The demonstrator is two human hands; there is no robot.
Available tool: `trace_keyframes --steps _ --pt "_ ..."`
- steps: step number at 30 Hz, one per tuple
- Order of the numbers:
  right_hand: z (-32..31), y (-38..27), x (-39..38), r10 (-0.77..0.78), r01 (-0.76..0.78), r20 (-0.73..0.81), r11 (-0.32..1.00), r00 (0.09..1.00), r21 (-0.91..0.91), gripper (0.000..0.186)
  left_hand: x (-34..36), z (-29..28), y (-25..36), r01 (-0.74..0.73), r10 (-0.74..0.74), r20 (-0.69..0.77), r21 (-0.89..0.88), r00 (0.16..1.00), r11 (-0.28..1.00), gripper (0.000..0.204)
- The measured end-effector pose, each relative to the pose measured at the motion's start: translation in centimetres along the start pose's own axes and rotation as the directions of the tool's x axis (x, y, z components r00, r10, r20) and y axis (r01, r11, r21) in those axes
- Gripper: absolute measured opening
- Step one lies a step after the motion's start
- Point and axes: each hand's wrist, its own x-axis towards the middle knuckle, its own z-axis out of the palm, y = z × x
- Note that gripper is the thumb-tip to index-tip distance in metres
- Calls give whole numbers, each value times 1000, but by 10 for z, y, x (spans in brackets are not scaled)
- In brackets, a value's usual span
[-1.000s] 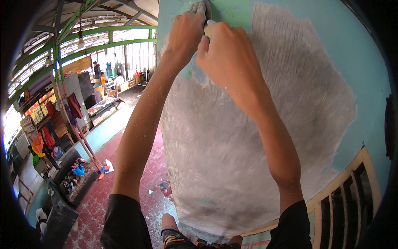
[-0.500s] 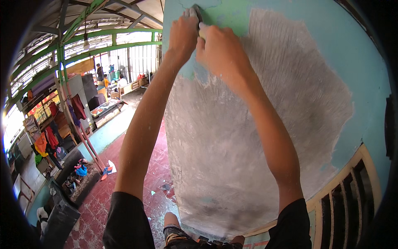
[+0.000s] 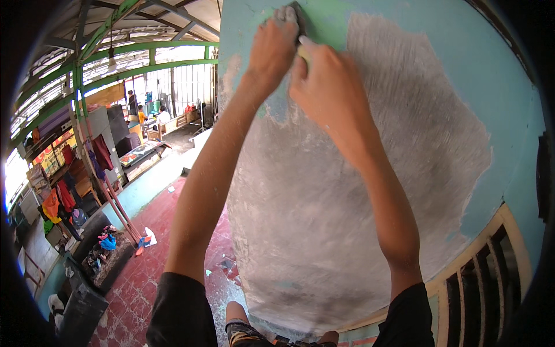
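Note:
Both arms reach up to the top of a wall (image 3: pixel 324 202), where a large grey, scraped patch borders blue and green paint. My right hand (image 3: pixel 332 78) is closed around the yellowish handle of a scraper (image 3: pixel 303 52). Pressed against the tool's dark blade end are the fingers of my left hand (image 3: pixel 273 51), bent and dusty. The blade lies against the green paint (image 3: pixel 326 26), left of the patch's upper edge. My hands cover much of the scraper.
At lower right is a cream-framed barred opening (image 3: pixel 444 312). Red floor tiles (image 3: pixel 141 277) with scattered paint chips lie below left. Beyond a low wall stand pink poles (image 3: pixel 118 202), hanging clothes (image 3: pixel 66 196) and a bench (image 3: pixel 141 156). People (image 3: pixel 163 115) sit far back.
Both hands and the scraper have moved right along the upper wall, over the green paint. The view has shifted slightly, with the wall's left edge now farther left.

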Motion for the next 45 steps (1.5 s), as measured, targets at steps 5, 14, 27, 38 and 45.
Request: trace_keyframes --steps 5,14,27,38,45 --pt "15 -3 15 -64 64 -37 998 997 -6 18 14 -11 -29 28 -20 76 -113 997 993 33" --pt "-1 -13 -26 41 -38 47 998 998 -53 17 -27 -35 8 44 -35 193 -45 980 998 22" --pt "-22 7 -4 -49 40 -121 996 991 -74 17 15 -6 14 -48 55 61 -113 997 992 20" --pt "-35 -15 2 3 -11 -54 988 999 -153 17 18 -14 8 -90 106 66 -206 992 974 21" --pt "-29 -2 16 -46 28 -94 982 994 -185 18 29 -1 2 -99 96 -39 -109 995 989 17"
